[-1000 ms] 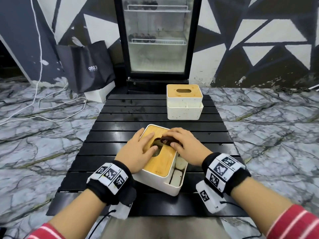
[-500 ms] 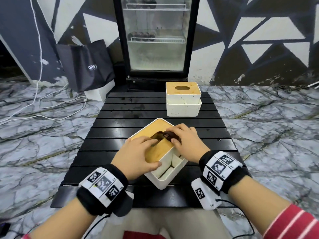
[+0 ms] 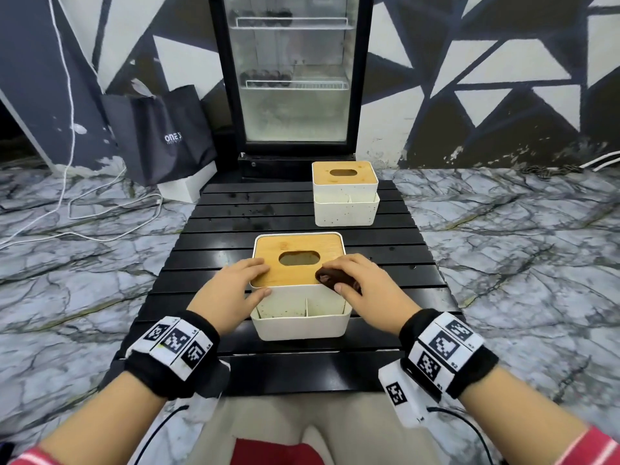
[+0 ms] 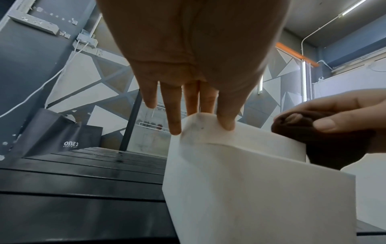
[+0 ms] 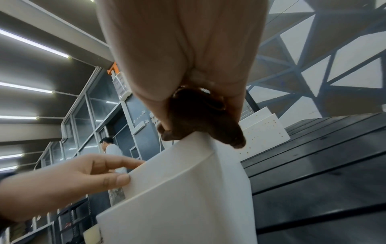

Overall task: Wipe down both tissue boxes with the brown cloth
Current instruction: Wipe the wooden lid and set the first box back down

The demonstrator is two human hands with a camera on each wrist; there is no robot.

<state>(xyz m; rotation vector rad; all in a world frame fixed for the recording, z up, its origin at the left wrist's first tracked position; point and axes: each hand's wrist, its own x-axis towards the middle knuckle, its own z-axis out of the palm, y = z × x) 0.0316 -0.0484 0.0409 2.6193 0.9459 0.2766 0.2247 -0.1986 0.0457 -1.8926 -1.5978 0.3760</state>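
The near tissue box [image 3: 300, 317] is white with a wooden lid [image 3: 295, 246] and stands square on the black slatted table [image 3: 255, 213]. My left hand [image 3: 258, 280] holds its near left corner, fingers on the lid and thumb on the wall; the left wrist view shows that hand [image 4: 200, 122] on the box [image 4: 240, 181]. My right hand [image 3: 352, 276] grips the bunched brown cloth [image 3: 330, 278] and presses it on the lid's near right corner. The cloth [image 5: 200, 125] sits on the box edge [image 5: 188, 189]. The far tissue box [image 3: 345, 203] stands untouched behind.
A glass-door fridge [image 3: 292, 78] stands behind the table. A black bag [image 3: 164, 135] and white cables [image 3: 67, 203] lie on the marble floor at the left. A person [image 5: 110, 147] stands far back in the right wrist view.
The near box has turned from a diagonal to square with the table. My right hand and cloth slid from the slot to the near right corner; my left hand shifted to the near left corner.
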